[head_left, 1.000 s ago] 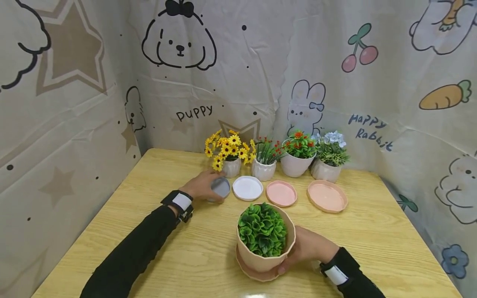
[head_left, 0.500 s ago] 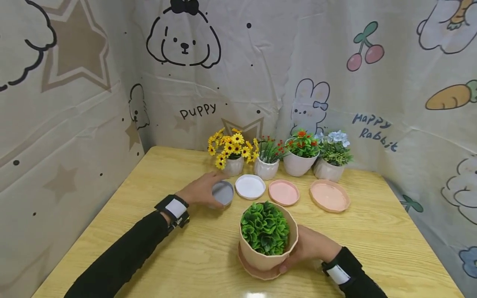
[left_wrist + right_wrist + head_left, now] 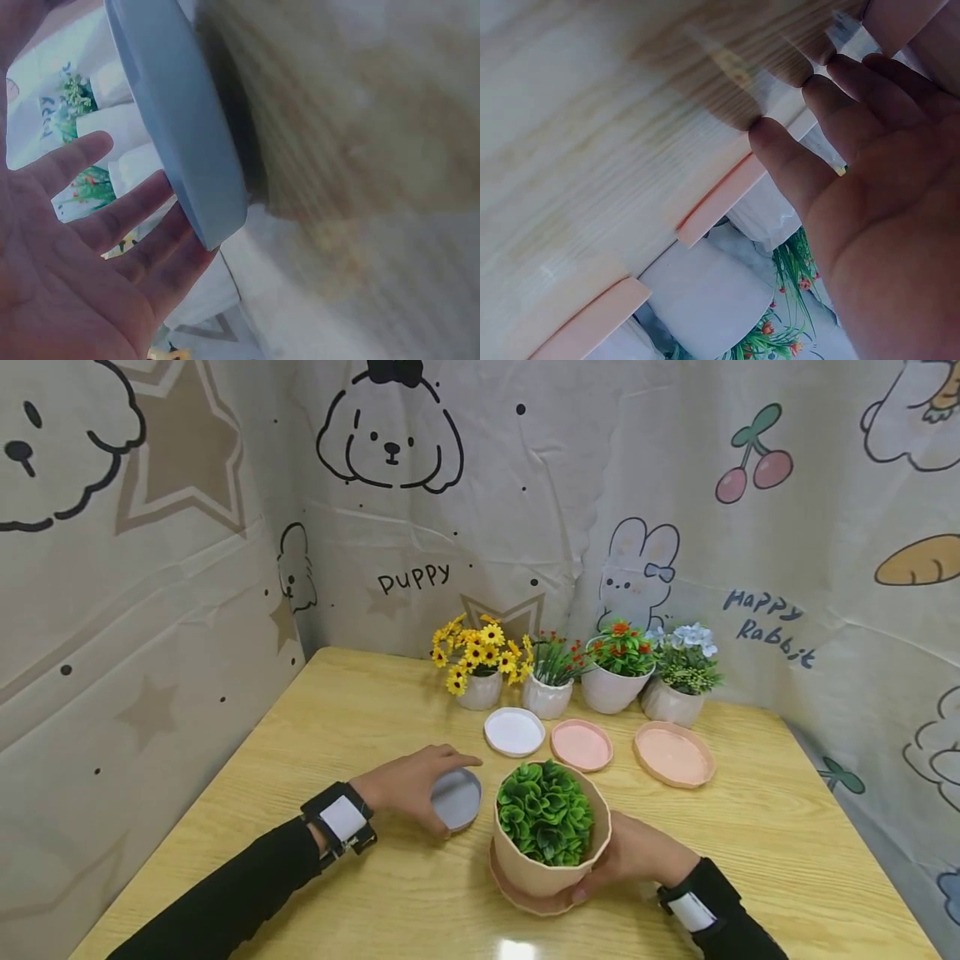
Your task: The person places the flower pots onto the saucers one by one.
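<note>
My left hand [image 3: 412, 787] holds a small round grey saucer [image 3: 457, 798] by its edges, left of the large pot; in the left wrist view the grey saucer [image 3: 180, 127] is tilted, with fingertips at its rim. A beige flowerpot [image 3: 536, 870] with a green leafy plant [image 3: 546, 814] stands on a pinkish-beige saucer [image 3: 525, 897]. My right hand [image 3: 637, 852] grips the pot low on its right side, thumb at the front near the saucer, other fingers hidden behind it. In the right wrist view, several fingertips [image 3: 763, 131] of this hand rest on the tabletop.
Behind stand a white saucer [image 3: 514, 732], a pink saucer [image 3: 582, 745] and a peach saucer [image 3: 675, 754]. Along the back are pots with yellow flowers [image 3: 480, 652], thin red blooms [image 3: 553, 660], orange-red flowers [image 3: 621, 647] and blue flowers [image 3: 686, 647]. A printed cloth [image 3: 420, 535] encloses the wooden table [image 3: 360, 702].
My left hand has drawn the grey saucer from the back row toward the front, beside the large pot. My right hand stays at that pot. The head view has shifted slightly.
</note>
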